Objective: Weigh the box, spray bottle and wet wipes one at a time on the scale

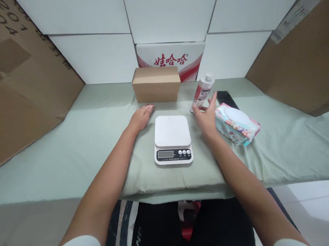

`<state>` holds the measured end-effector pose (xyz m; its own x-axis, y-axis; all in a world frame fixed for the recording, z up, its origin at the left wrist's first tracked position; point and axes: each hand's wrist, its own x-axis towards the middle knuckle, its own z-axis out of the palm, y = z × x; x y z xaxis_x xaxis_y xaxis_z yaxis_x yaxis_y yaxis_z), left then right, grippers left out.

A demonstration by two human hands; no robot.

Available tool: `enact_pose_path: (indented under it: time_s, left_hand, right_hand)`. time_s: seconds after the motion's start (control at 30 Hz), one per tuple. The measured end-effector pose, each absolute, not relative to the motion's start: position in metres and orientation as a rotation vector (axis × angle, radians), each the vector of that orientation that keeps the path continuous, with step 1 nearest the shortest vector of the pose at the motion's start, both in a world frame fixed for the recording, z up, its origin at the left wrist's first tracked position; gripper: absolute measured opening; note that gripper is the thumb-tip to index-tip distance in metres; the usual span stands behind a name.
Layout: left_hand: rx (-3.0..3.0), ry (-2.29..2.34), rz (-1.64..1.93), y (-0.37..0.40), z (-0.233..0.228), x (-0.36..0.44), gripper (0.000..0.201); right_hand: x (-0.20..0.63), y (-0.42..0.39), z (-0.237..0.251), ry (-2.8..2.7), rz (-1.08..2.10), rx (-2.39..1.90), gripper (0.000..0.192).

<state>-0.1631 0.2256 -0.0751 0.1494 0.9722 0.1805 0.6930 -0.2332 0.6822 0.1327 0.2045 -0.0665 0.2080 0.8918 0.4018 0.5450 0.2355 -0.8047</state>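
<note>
1. Pale green cloth (102,108) spreads across the middle of the frame, creased toward the lower right.
2. A white scale (172,131) lies on it at the centre of the frame, its dark panel, grey display and three round buttons toward the bottom edge.
3. The left hand (140,118), left of centre, rests on the cloth with its fingers extended together and holds nothing; its fingertips are near a small brown box (157,90) at upper centre.
4. The right hand (206,118), right of centre, has its thumb against the lower part of a white and red bottle (202,93) and its index finger pointing up; whether it grips the bottle firmly, I cannot tell.
5. The bottle slants in the frame, its white cap toward the upper right.
6. Right of that hand sits a patterned wipes pack (237,124), with a black object (226,98) just above it, partly hidden.
7. A white carton with red lettering (171,52) stands behind the brown box; large cardboard sheets (20,98) flank the upper left and upper right.
</note>
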Motion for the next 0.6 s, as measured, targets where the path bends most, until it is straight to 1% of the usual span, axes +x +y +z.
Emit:
enact_pose_path:
  time_s: [0.03,0.07,0.1,0.17,0.2,0.27,0.33,0.37,0.43,0.5,0.6]
  left_hand:
    - [1.982,1.585,0.845,0.226,-0.075,-0.163,0.068]
    - [1.974,1.585,0.847,0.226,-0.075,-0.163,0.068]
    - [1.966,1.586,0.849,0.226,-0.076,-0.163,0.068]
    - [1.961,1.582,0.856,0.225,-0.075,-0.163,0.067]
    - [1.961,1.581,0.862,0.225,-0.075,-0.163,0.067]
    - [1.966,1.576,0.868,0.224,-0.074,-0.163,0.067]
    - [1.969,1.573,0.869,0.224,-0.074,-0.163,0.067]
    - [1.967,1.572,0.869,0.224,-0.073,-0.163,0.067]
    - [1.961,1.571,0.868,0.224,-0.073,-0.163,0.067]
    - [1.959,1.578,0.868,0.224,-0.073,-0.163,0.066]
    - [1.954,1.576,0.871,0.224,-0.071,-0.162,0.065]
  right_hand:
    - [0.137,0.191,-0.055,-1.379,0.435,-1.427,0.111]
    - [0.143,0.177,-0.044,-1.358,0.393,-1.413,0.108]
    - [0.152,0.164,-0.034,-1.397,0.278,-1.442,0.103]
    - [0.173,0.144,-0.018,-1.580,0.008,-1.706,0.091]
    - [0.184,0.138,-0.012,-1.671,-0.076,-1.880,0.090]
    - [0.204,0.135,-0.004,-1.801,-0.141,-2.200,0.097]
    - [0.220,0.138,0.002,-1.869,-0.050,-2.382,0.107]
    - [0.226,0.141,0.004,-1.893,0.017,-2.415,0.108]
    - [0.234,0.146,0.008,-1.938,0.122,-2.405,0.103]
    - [0.237,0.147,0.012,-1.963,0.159,-2.347,0.095]
    - [0.233,0.140,0.022,-1.936,0.288,-2.254,0.091]
